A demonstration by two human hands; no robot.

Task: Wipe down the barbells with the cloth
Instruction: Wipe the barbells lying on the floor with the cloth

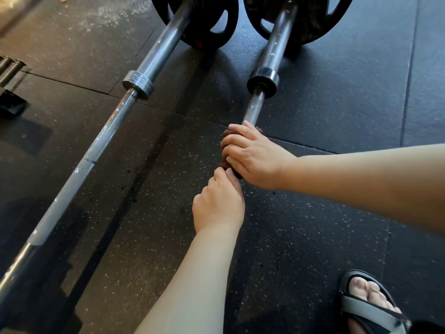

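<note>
On right barbell [255,104] | right grip [252,155] clamped round cloth [225,135] | left grip [218,206] just beside cloth, closure: cannot tell

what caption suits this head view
Right hand wraps a dark reddish-brown cloth round the right-hand steel barbell; left hand pinches its near end.

The floor is covered with black rubber mats [325,104] dotted with white specks, with thin seams between them. A patch of white dust [108,13] is spread on it near the top. A grey and black strap sandal [368,309] is worn on a foot at the bottom right. At the left edge a dark flat thing [10,103] is seen, maybe a small block.
</note>
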